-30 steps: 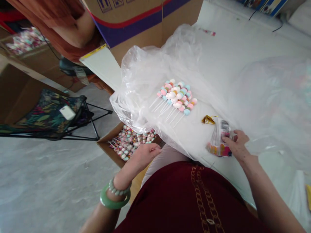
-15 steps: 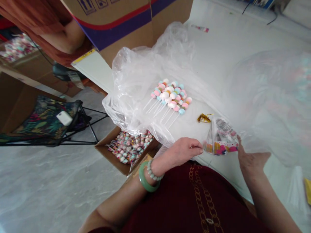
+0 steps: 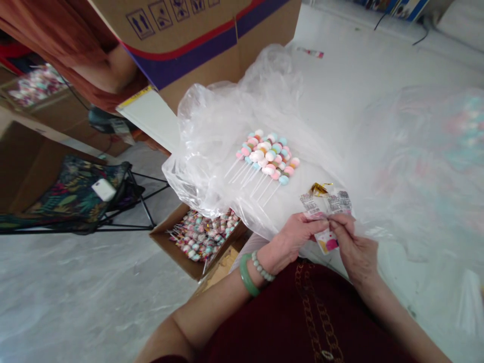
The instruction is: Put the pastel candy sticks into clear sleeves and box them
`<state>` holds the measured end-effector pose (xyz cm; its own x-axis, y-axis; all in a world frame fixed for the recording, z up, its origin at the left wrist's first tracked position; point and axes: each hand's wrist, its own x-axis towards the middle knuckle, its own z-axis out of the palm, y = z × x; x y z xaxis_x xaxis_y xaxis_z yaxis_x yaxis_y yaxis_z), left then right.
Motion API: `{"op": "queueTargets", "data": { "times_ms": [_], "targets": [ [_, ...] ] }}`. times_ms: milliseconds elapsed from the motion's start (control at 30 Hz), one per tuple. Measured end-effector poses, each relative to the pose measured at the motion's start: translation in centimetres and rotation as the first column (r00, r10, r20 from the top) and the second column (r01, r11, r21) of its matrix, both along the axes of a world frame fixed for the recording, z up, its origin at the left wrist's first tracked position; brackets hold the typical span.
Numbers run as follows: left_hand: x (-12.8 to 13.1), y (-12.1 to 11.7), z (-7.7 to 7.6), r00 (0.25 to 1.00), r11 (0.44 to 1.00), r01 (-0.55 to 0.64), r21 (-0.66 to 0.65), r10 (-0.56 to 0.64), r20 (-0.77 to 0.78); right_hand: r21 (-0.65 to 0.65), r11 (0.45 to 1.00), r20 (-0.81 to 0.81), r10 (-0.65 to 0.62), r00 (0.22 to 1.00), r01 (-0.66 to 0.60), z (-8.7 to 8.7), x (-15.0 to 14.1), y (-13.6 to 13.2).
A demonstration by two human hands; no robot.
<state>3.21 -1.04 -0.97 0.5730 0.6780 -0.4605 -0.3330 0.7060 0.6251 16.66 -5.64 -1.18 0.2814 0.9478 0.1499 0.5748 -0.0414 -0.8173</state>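
Both hands meet near the table's front edge, with their fingertips close together. My left hand (image 3: 297,236), with a green bangle and a bead bracelet on its wrist, pinches a small clear printed bag (image 3: 310,205). My right hand (image 3: 354,247) grips another printed bag (image 3: 339,202) beside it. Pink and yellow print shows on the plastic below the fingers. Whether the bags are fully apart I cannot tell. Just behind them lies a bunch of gold twist ties (image 3: 318,189). Further back, marshmallow skewers (image 3: 269,155) in pink, white and blue rest on a plastic sheet.
A large cardboard box (image 3: 212,45) stands behind the crumpled clear plastic (image 3: 212,116). Down on the left, an open carton (image 3: 177,259) holds many wrapped skewers. A folding chair (image 3: 75,194) carries a white phone (image 3: 104,190). Another person's arm (image 3: 109,70) shows at upper left.
My right hand has moved left and closed on a printed bag beside my left hand. My left hand has come onto the bags, which are now raised and spread between the fingers.
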Motion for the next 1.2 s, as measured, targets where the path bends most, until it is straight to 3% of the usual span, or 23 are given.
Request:
{"op": "queueTargets", "data": {
  "times_ms": [167, 300, 400, 500, 600, 667, 733, 800, 833, 867, 900, 1000, 1100, 1133, 1200],
  "targets": [
    [-1.0, 0.3, -0.2, 0.986, 0.983, -0.168, -0.073, 0.169, 0.002, -0.12, 0.988, 0.005, 0.094, 0.996, -0.093, 0.1, -0.9, 1.0],
    [-3.7, 1.2, 0.3, 0.907, 0.91, -0.411, -0.052, 0.402, -0.127, -0.283, 0.951, -0.053, 0.114, 0.992, -0.125, 0.2, -2.8, 3.8],
    [-6.2, 1.9, 0.6, 0.822, 0.839, -0.543, 0.033, 0.539, -0.182, -0.298, 0.93, 0.173, 0.277, 0.945, -0.217, 0.2, -5.8, 6.5],
    [-8.2, 2.1, 0.7, 0.759, 0.791, -0.603, 0.105, 0.609, -0.228, -0.38, 0.882, 0.41, 0.432, 0.803, -0.28, 0.0, -8.6, 8.5],
    [-9.3, 2.0, 0.7, 0.761, 0.79, -0.608, 0.08, 0.608, -0.226, -0.449, 0.865, 0.531, 0.459, 0.712, -0.223, -0.4, -9.6, 9.1],
    [-9.5, 2.0, 0.6, 0.772, 0.794, -0.605, 0.057, 0.602, -0.202, -0.451, 0.872, 0.552, 0.442, 0.707, -0.192, -0.6, -8.8, 8.7],
    [-9.5, 2.1, 0.7, 0.771, 0.79, -0.611, 0.054, 0.609, -0.183, -0.433, 0.889, 0.526, 0.382, 0.76, -0.148, -0.6, -7.3, 8.0],
    [-9.3, 2.3, 0.8, 0.774, 0.79, -0.611, 0.053, 0.61, -0.169, -0.409, 0.912, 0.407, 0.208, 0.889, -0.025, -0.4, -5.6, 7.3],
    [-9.1, 2.4, 0.9, 0.784, 0.799, -0.6, 0.047, 0.598, -0.165, -0.426, 0.904, 0.261, 0.082, 0.962, 0.038, -0.2, -4.8, 7.0],
    [-8.9, 2.5, 1.0, 0.797, 0.81, -0.585, 0.036, 0.582, -0.16, -0.47, 0.88, 0.068, -0.045, 0.997, 0.071, 0.0, -4.0, 6.8],
    [-8.6, 2.6, 1.1, 0.808, 0.819, -0.573, 0.021, 0.569, -0.156, -0.528, 0.847, -0.129, -0.143, 0.981, 0.055, 0.3, -3.4, 6.6],
    [-7.7, 2.7, 1.4, 0.806, 0.815, -0.579, -0.008, 0.571, -0.155, -0.603, 0.762, -0.607, -0.247, 0.755, -0.236, 1.5, -2.4, 6.1],
    [-6.5, 2.5, 1.7, 0.774, 0.782, -0.623, -0.007, 0.615, -0.151, -0.49, 0.787, -0.812, -0.255, 0.524, -0.376, 2.6, -3.1, 5.3],
    [-6.1, 2.3, 1.7, 0.765, 0.774, -0.633, 0.002, 0.627, -0.149, -0.454, 0.819, -0.834, -0.252, 0.49, -0.351, 2.9, -3.6, 5.0],
    [-5.0, 1.9, 1.9, 0.755, 0.767, -0.641, 0.027, 0.637, -0.153, -0.387, 0.888, -0.819, -0.207, 0.536, -0.249, 3.0, -4.7, 4.4]
  ]
}}
